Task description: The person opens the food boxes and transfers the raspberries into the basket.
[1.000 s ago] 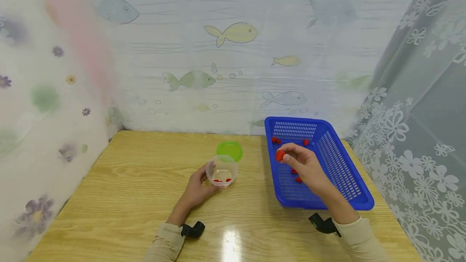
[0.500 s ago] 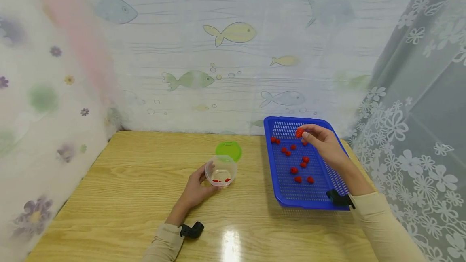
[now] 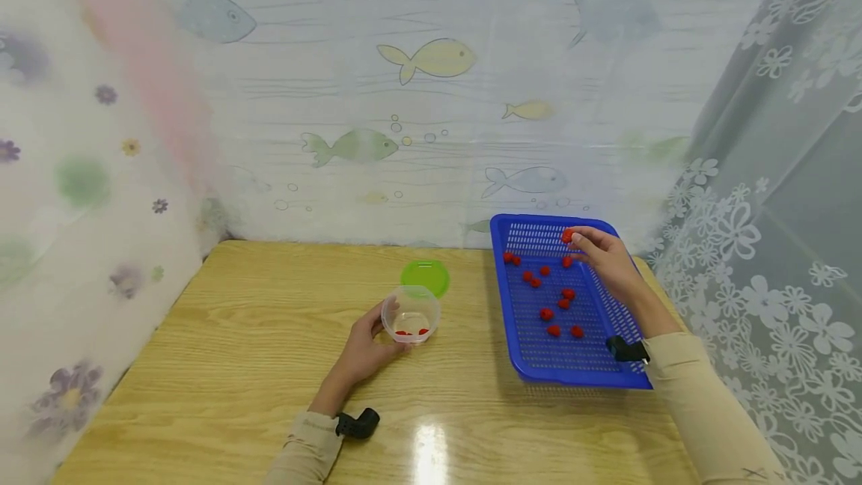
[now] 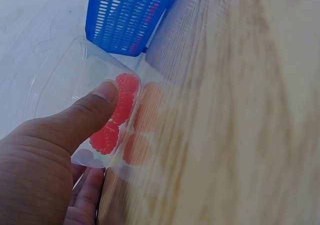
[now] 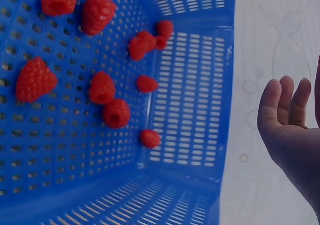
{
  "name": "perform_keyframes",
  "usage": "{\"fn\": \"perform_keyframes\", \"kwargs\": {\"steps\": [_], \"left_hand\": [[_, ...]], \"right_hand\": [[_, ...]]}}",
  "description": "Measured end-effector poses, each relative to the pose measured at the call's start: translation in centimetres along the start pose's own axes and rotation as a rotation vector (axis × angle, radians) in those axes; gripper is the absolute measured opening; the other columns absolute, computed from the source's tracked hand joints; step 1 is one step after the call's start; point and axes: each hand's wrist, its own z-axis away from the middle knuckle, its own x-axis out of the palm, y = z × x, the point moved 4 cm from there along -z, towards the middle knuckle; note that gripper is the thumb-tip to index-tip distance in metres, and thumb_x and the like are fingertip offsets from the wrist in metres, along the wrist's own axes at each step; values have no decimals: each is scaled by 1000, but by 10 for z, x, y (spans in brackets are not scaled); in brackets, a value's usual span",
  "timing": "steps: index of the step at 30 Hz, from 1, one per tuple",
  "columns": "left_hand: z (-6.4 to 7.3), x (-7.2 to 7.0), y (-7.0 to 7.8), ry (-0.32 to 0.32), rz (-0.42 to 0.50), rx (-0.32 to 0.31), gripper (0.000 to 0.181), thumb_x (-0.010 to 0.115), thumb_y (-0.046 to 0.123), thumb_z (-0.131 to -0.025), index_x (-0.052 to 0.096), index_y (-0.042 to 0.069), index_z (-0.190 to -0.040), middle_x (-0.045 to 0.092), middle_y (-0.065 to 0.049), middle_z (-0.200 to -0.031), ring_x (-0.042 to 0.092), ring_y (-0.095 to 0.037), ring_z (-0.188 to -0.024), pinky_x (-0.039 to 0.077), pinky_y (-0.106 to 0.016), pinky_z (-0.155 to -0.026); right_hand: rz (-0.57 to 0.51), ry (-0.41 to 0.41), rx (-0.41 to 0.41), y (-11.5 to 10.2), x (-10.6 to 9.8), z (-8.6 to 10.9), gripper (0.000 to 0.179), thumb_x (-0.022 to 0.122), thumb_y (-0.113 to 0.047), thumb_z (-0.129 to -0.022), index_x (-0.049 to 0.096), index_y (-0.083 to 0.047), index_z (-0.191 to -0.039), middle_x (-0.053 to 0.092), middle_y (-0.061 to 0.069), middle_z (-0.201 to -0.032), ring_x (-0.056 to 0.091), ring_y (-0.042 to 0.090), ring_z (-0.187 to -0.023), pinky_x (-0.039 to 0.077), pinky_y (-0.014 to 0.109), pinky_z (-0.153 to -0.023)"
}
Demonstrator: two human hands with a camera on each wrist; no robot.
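Note:
My left hand (image 3: 367, 346) grips a clear plastic container (image 3: 411, 313) on the table, its thumb along the near wall in the left wrist view. Several raspberries (image 4: 125, 100) lie at the bottom of that container. Over the far right part of a blue plastic basket (image 3: 512, 354), my right hand (image 3: 609, 260) pinches one raspberry (image 3: 568, 235) between thumb and fingertips. More raspberries (image 3: 546, 314) are scattered on the basket floor below. In the right wrist view the right hand (image 5: 295, 135) sits at the right edge, and the pinched raspberry is mostly cut off.
A green round lid (image 3: 426, 275) lies on the wooden table (image 3: 236, 365) just behind the container. The basket stands at the table's right side, near a flowered curtain (image 3: 774, 305). A fish-patterned curtain (image 3: 431, 111) hangs along the back edge.
My right hand has carried the pinched raspberry rightward and farther back over the basket, uncovering raspberries on its floor. The left hand and container stay in place.

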Motion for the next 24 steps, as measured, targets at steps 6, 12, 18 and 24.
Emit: {"fn": "perform_keyframes", "kwargs": {"steps": [6, 12, 18, 24], "left_hand": [[0, 0, 1, 3, -2, -20, 92, 90, 5, -76, 41, 2, -154, 52, -19, -150, 55, -33, -135, 47, -36, -110], [0, -1, 0, 6, -11, -8, 92, 89, 5, -77, 41, 1, -154, 53, -22, -148, 56, -36, -132, 49, -29, -107], [0, -1, 0, -1, 4, -24, 92, 90, 6, -76, 42, 5, -154, 53, -18, -148, 55, -33, -134, 47, -38, -111], [1, 0, -1, -14, 21, -31, 94, 89, 6, -77, 39, 7, -156, 49, -18, -152, 51, -33, -138, 44, -46, -113]], "right_hand": [[-44, -10, -21, 4, -4, -1, 17, 54, -26, -107, 69, -24, -114, 66, -14, -107, 61, 5, -100, 56, 15, -85], [-79, -8, -3, 4, -4, -2, 21, 53, -24, -108, 68, -17, -121, 66, -13, -113, 62, 5, -102, 56, 16, -87], [-119, 8, 3, -4, 0, 2, 21, 51, -19, -108, 70, -20, -117, 66, -15, -112, 64, 5, -99, 56, 16, -86], [15, -21, -76, -32, 30, 11, 33, 49, -21, -109, 63, 3, -127, 66, -16, -113, 65, 3, -102, 55, 15, -89]]}}
